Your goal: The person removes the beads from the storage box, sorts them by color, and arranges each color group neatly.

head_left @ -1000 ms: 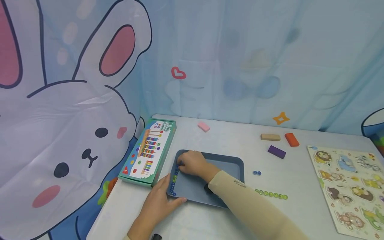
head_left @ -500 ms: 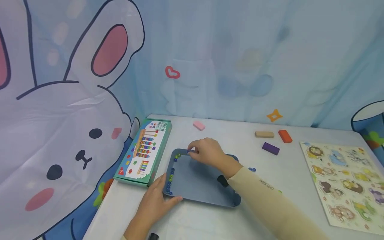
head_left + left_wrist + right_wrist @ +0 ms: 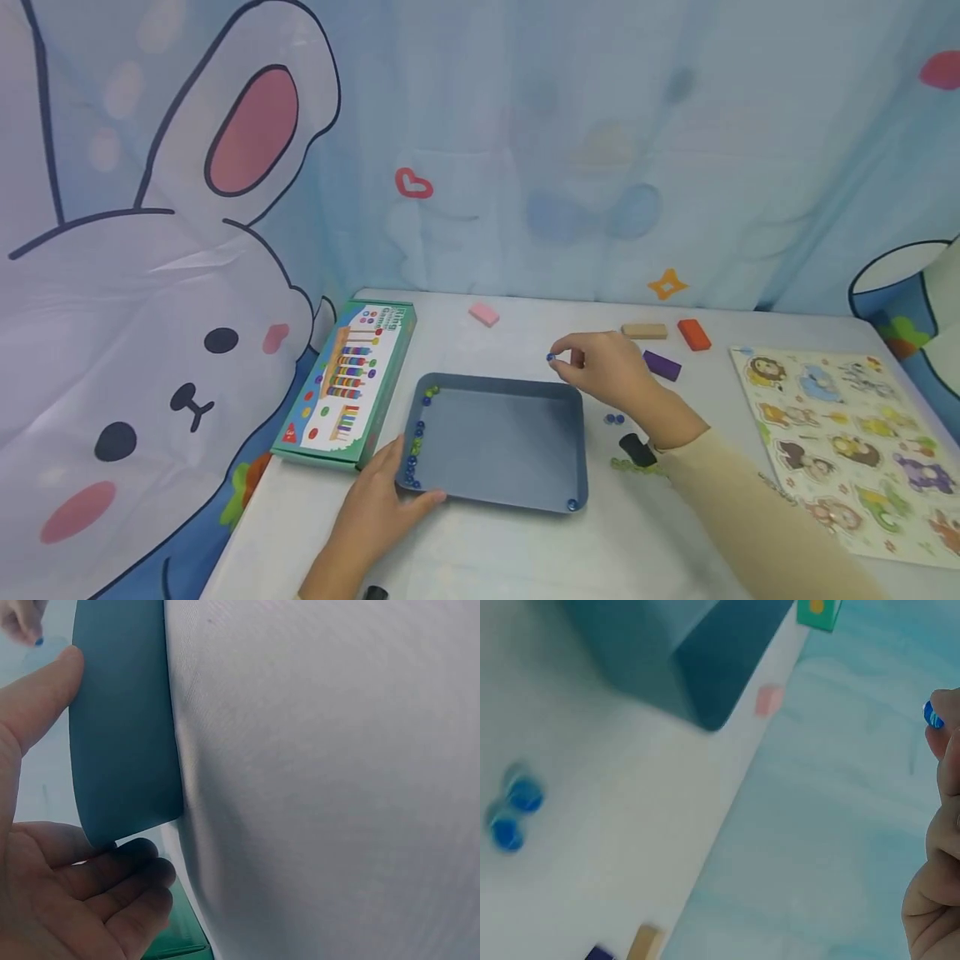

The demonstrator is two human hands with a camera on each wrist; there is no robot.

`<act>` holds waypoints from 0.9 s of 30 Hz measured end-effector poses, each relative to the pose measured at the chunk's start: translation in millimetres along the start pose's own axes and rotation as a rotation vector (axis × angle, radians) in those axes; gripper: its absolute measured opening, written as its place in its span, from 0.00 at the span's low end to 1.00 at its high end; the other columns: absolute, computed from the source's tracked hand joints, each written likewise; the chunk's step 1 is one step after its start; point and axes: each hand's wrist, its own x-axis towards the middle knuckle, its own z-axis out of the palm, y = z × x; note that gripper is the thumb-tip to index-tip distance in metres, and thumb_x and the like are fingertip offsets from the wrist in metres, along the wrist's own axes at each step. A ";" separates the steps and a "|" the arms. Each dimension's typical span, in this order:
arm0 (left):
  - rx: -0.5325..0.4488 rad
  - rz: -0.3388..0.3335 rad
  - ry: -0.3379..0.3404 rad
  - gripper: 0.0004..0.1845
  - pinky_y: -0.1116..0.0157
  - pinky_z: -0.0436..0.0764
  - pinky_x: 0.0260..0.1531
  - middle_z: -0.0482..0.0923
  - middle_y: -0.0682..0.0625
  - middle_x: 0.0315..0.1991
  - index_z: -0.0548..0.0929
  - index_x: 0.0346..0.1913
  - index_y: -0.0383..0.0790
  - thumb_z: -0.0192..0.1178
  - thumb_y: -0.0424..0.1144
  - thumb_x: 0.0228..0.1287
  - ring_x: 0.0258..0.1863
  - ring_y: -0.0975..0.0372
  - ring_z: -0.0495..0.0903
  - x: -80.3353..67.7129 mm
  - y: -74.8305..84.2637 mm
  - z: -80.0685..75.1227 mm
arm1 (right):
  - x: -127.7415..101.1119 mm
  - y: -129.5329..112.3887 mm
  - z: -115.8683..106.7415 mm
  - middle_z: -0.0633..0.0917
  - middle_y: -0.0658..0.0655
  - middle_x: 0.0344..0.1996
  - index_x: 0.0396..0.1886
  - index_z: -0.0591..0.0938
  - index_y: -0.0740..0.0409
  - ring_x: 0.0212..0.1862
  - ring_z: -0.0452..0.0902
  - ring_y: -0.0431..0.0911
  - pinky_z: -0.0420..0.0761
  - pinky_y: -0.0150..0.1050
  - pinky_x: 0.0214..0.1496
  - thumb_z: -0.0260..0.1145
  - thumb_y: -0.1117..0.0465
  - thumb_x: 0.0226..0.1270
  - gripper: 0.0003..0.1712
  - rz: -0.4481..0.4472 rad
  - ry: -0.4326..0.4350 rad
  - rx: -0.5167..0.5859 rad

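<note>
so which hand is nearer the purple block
Right. The right hand, pinching a blue bead, hovers just left of the purple block. The left hand grips the blue tray at its near left corner, far across the table.

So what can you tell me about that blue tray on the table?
The blue tray is a shallow rectangle with rounded corners and a low raised rim, matte, maybe plastic. It lies flat on the white table, right beside the green game box. Small blue and green beads line its left inside edge, and one sits in the near right corner. The left hand holds its near left corner.
</note>
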 end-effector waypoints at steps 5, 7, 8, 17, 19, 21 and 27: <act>-0.006 -0.017 -0.007 0.64 0.41 0.69 0.76 0.63 0.40 0.81 0.60 0.82 0.38 0.74 0.72 0.51 0.80 0.44 0.64 0.0 -1.1 -0.8 | -14.1 23.6 -7.8 0.78 0.45 0.18 0.45 0.91 0.51 0.18 0.67 0.40 0.66 0.33 0.19 0.75 0.54 0.66 0.10 0.084 -0.032 -0.034; -0.006 -0.020 -0.009 0.64 0.41 0.68 0.76 0.63 0.40 0.81 0.60 0.82 0.38 0.73 0.72 0.51 0.80 0.44 0.64 -0.5 -1.7 -0.6 | -19.9 31.6 -10.3 0.78 0.46 0.18 0.45 0.91 0.51 0.19 0.67 0.41 0.67 0.33 0.20 0.75 0.55 0.66 0.11 0.116 -0.053 -0.047; -0.004 -0.021 -0.010 0.65 0.41 0.68 0.76 0.63 0.40 0.81 0.59 0.82 0.38 0.73 0.73 0.51 0.80 0.44 0.64 -0.6 -1.9 -0.6 | -22.8 35.0 -11.7 0.78 0.46 0.18 0.46 0.91 0.51 0.20 0.68 0.41 0.67 0.33 0.20 0.75 0.55 0.66 0.11 0.128 -0.065 -0.052; -0.003 -0.013 -0.006 0.66 0.41 0.69 0.76 0.63 0.40 0.81 0.59 0.82 0.37 0.72 0.75 0.50 0.80 0.45 0.64 -0.1 -2.4 0.2 | -47.3 63.8 -11.3 0.80 0.47 0.21 0.47 0.91 0.51 0.25 0.72 0.42 0.71 0.33 0.25 0.76 0.55 0.65 0.12 0.236 -0.177 -0.078; -0.002 -0.013 -0.008 0.66 0.41 0.69 0.76 0.63 0.41 0.81 0.59 0.82 0.37 0.71 0.76 0.49 0.80 0.45 0.64 0.0 -1.9 0.2 | -52.3 68.8 -9.5 0.81 0.47 0.23 0.47 0.91 0.51 0.27 0.73 0.43 0.73 0.34 0.27 0.77 0.55 0.65 0.12 0.254 -0.204 -0.086; -0.001 -0.014 -0.009 0.67 0.41 0.69 0.76 0.63 0.41 0.81 0.59 0.82 0.37 0.71 0.77 0.48 0.80 0.45 0.64 -0.1 -1.0 0.1 | -56.9 72.8 -8.1 0.82 0.48 0.24 0.47 0.91 0.51 0.28 0.73 0.43 0.74 0.34 0.27 0.77 0.54 0.64 0.13 0.270 -0.229 -0.093; 0.008 -0.005 -0.006 0.67 0.41 0.70 0.75 0.64 0.40 0.80 0.60 0.82 0.38 0.70 0.78 0.48 0.79 0.45 0.65 -0.3 0.3 0.1 | -68.5 81.0 -5.2 0.81 0.48 0.24 0.46 0.91 0.51 0.27 0.73 0.43 0.73 0.34 0.28 0.77 0.55 0.64 0.13 0.302 -0.311 -0.090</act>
